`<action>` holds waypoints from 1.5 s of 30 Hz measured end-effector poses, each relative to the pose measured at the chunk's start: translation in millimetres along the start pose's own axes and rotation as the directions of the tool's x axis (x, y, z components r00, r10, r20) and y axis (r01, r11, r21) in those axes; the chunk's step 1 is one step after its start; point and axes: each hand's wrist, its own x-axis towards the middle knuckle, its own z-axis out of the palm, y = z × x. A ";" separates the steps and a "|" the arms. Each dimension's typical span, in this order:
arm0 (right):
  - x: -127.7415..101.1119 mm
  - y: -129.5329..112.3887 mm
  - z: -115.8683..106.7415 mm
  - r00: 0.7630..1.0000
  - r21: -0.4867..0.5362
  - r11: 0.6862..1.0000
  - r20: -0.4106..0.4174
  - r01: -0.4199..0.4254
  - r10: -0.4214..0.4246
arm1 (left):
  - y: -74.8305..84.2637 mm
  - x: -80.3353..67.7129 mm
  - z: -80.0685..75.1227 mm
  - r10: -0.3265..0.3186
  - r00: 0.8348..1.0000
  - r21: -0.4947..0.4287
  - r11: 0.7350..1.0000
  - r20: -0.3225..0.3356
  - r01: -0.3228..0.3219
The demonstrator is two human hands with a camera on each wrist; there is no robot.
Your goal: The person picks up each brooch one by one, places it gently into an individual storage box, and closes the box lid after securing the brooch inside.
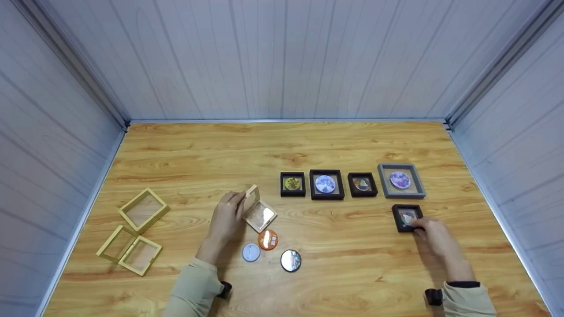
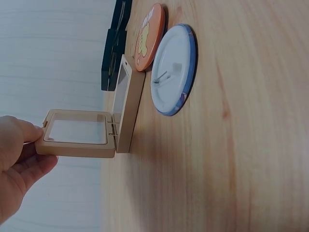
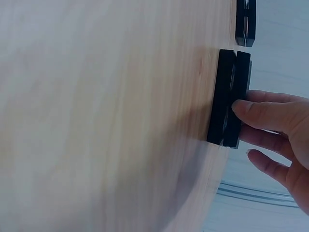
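Note:
My left hand [image 1: 228,214] pinches the raised half of a hinged beige display frame [image 1: 260,216], whose other half lies flat on the table. Thumb and fingers grip that upright half at its free edge in the left wrist view. Just in front of the frame lie an orange button badge [image 1: 268,240] and a badge turned pin side up [image 2: 170,72]. Far to the right, my right hand [image 1: 437,235] holds a small black display frame [image 1: 399,219] with a round badge inside. The right wrist view shows my thumb at this frame's near edge.
A row holds three black framed badges [image 1: 326,197] and a grey framed one [image 1: 381,181]. Two yellow frames, one standing open [image 1: 140,256] and one closed [image 1: 154,219], are at left. A shiny round badge [image 1: 291,260] lies front centre. Panel walls [image 1: 282,61] enclose the table.

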 end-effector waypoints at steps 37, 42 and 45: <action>23.5 -110.9 40.7 0.890 0.166 0.885 -0.226 0.435 -0.395 | 0.0 -0.5 0.5 -0.007 1.000 0.011 1.000 0.002 0.007; 26.9 -128.6 48.9 0.877 0.198 0.858 -0.196 0.474 -0.439 | 0.3 -1.0 0.3 0.001 1.000 0.005 1.000 -0.002 -0.001; 28.1 -138.4 54.0 0.861 0.186 0.844 -0.186 0.504 -0.473 | 0.1 -1.4 0.1 0.004 1.000 0.005 1.000 -0.003 -0.004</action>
